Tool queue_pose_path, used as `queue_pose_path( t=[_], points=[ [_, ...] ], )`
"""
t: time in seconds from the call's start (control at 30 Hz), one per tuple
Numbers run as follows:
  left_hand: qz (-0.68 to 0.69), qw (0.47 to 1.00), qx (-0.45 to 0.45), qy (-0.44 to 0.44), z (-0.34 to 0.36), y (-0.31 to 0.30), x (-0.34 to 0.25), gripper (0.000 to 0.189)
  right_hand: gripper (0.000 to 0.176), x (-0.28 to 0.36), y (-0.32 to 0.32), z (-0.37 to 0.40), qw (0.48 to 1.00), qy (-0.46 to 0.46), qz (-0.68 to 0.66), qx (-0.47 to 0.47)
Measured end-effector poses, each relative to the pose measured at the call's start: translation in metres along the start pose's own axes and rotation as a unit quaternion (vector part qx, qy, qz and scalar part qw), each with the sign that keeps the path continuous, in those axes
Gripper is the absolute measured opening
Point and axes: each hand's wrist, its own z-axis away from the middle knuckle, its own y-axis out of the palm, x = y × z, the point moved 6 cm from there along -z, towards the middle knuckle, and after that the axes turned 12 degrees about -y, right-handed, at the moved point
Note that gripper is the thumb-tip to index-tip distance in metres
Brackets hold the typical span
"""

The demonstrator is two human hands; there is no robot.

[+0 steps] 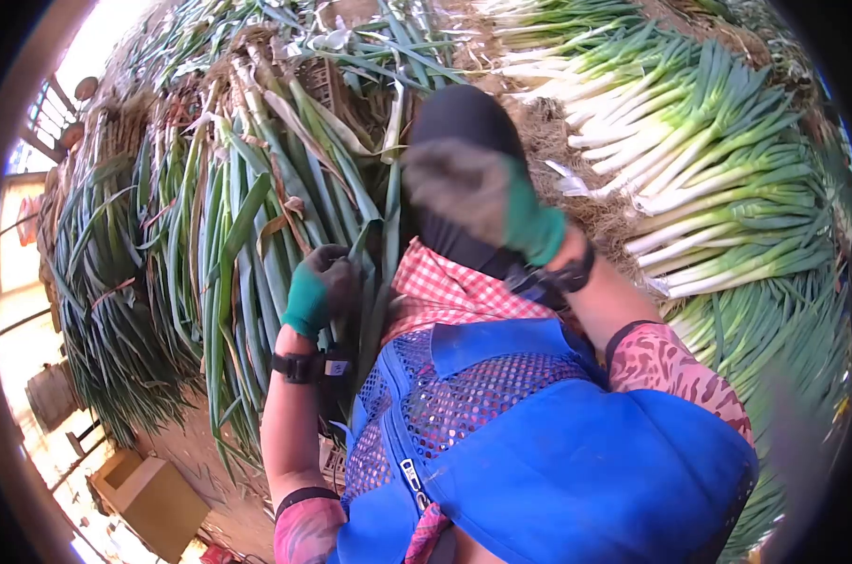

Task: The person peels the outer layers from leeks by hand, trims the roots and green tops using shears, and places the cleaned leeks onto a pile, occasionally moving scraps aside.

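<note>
My left hand (324,289), in a green and dark grey glove, is closed at the leaves of an untrimmed green onion (362,246); its fingertips are partly hidden. A thick heap of long green onions (247,207), with dry outer leaves, lies beside and beyond this hand. My right hand (482,195), in a matching glove, is over my dark-clad knee (468,113). Motion smears its fingers, and I cannot make out anything in them. To the right of it lie cleaned green onions (633,141) with bare white stalks, laid in rows.
Root and skin scraps (576,155) cover the ground between my knee and the cleaned rows. More onion bundles (106,254) are stacked at the left. A cardboard box (153,503) stands at the lower left, near a wooden stool-like block (55,399).
</note>
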Motion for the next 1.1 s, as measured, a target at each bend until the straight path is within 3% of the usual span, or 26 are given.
queue_pose_path(
  t=[0.07, 0.13, 0.2, 0.27, 0.33, 0.4, 0.47, 0.53, 0.63, 0.73, 0.8, 0.93, 1.0, 1.1],
  points=[
    [-0.042, 0.999, -0.007, -0.003, 0.004, 0.001, -0.003, 0.025, 0.034, 0.015, -0.079, 0.008, 0.978, 0.139, -0.005, -0.157],
    [-0.064, 0.998, 0.006, 0.013, -0.003, 0.001, 0.002, 0.024, 0.032, 0.0, -0.155, 0.039, 0.951, 0.17, 0.053, -0.254],
    [-0.104, 0.994, 0.011, 0.023, -0.007, 0.004, 0.006, 0.025, 0.032, -0.037, -0.209, 0.079, 0.921, 0.265, 0.192, -0.213],
    [-0.122, 0.992, 0.027, 0.003, -0.003, 0.011, 0.006, 0.025, 0.04, -0.08, -0.233, 0.129, 0.831, 0.368, 0.408, -0.089],
    [-0.12, 0.992, 0.029, -0.012, 0.006, 0.019, 0.004, 0.028, 0.047, -0.125, -0.22, 0.172, 0.783, 0.38, 0.492, 0.002],
    [-0.1, 0.995, 0.02, -0.001, 0.005, 0.019, 0.017, 0.03, 0.053, -0.178, -0.2, 0.205, 0.766, 0.432, 0.475, 0.029],
    [-0.111, 0.994, 0.022, -0.009, 0.008, 0.018, 0.017, 0.032, 0.051, -0.212, -0.168, 0.214, 0.814, 0.479, 0.324, 0.055],
    [-0.084, 0.996, 0.034, -0.015, 0.018, 0.019, 0.011, 0.032, 0.05, -0.251, -0.147, 0.231, 0.817, 0.483, 0.294, 0.116],
    [-0.111, 0.993, 0.011, -0.03, 0.033, 0.015, 0.001, 0.03, 0.047, -0.308, -0.139, 0.272, 0.765, 0.492, 0.361, 0.205],
    [-0.132, 0.99, -0.023, -0.049, 0.053, 0.012, -0.017, 0.029, 0.045, -0.353, -0.145, 0.316, 0.717, 0.513, 0.408, 0.237],
    [-0.124, 0.99, -0.018, -0.066, 0.063, 0.009, -0.023, 0.032, 0.044, -0.38, -0.155, 0.344, 0.689, 0.532, 0.432, 0.237],
    [-0.075, 0.996, -0.035, -0.045, 0.069, -0.008, -0.018, 0.036, 0.042, -0.402, -0.164, 0.358, 0.683, 0.507, 0.495, 0.174],
    [-0.064, 0.996, -0.052, -0.015, 0.067, -0.014, -0.023, 0.036, 0.043, -0.356, -0.162, 0.33, 0.742, 0.513, 0.413, 0.124],
    [-0.022, 0.997, -0.066, 0.038, 0.056, -0.016, -0.04, 0.036, 0.024, -0.3, -0.147, 0.269, 0.797, 0.215, 0.435, 0.359]
  ],
)
